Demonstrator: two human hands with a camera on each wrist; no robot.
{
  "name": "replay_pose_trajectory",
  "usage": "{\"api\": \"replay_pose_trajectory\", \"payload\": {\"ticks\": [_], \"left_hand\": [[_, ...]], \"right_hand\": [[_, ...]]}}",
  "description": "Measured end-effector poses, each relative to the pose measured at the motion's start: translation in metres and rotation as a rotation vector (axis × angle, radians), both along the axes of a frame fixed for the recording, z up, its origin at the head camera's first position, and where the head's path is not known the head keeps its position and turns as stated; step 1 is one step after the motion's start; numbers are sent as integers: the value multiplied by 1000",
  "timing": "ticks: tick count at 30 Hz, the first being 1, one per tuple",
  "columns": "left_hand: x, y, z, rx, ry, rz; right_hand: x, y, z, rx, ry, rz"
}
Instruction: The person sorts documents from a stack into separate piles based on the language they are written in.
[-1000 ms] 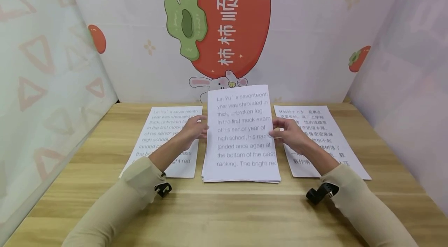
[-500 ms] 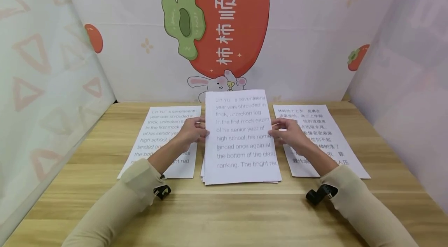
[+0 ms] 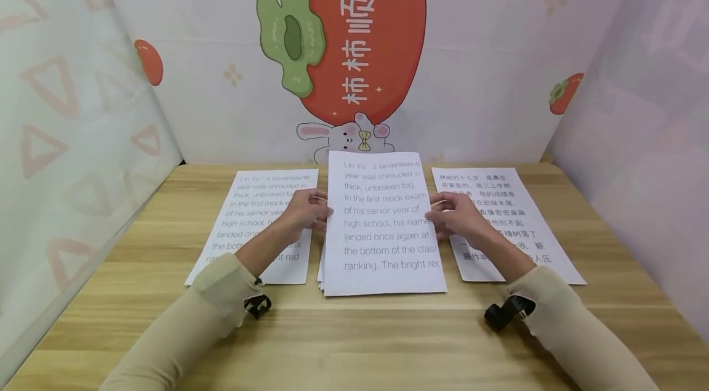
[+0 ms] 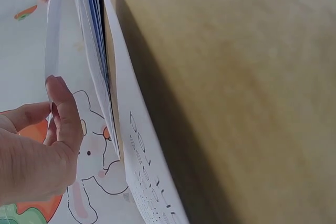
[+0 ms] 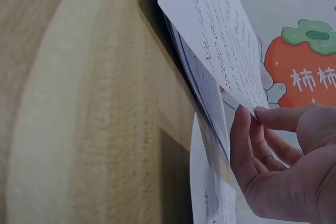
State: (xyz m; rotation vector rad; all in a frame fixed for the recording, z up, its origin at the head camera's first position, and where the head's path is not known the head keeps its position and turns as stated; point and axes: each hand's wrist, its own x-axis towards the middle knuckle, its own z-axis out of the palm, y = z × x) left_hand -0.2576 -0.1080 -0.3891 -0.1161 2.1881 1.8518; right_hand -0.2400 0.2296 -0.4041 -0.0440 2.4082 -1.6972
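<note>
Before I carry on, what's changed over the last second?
The middle sheet has come nearer, its far edge sinking lower. Nothing was taken or let go: left hand and right hand still pinch its side edges. The left sheet and right sheet stayed put.

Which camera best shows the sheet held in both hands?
The head view: the held sheet faces it, with print readable. The left wrist view catches it nearly edge-on; the right wrist view shows it slanted and cropped.

White backdrop behind wooden table
</note>
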Motion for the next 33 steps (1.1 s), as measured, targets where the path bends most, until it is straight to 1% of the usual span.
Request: {"api": "replay_pose_trajectory", "payload": {"ticks": [6,13,19,21,26,29,33], "left_hand": [[-1,1,3,-1,-19,6],[-4,3,5,7,-22,-1],[-5,8,8,9,-15,-14],[-5,10,9,17,-17,-25],[-4,17,12,75,-31,-54],[-3,23,15,100,-41,-54],[-5,32,15,127,-46,-61]], "right_hand": [[1,4,3,-66,-7,26],[0,10,7,-49,-14,1],[0,18,11,-50,-20,-1],[0,21,13,-43,-26,-5],[0,30,16,-17,-37,-11],[1,37,17,-11,-45,-2],[3,47,17,-6,-39,5]]}}
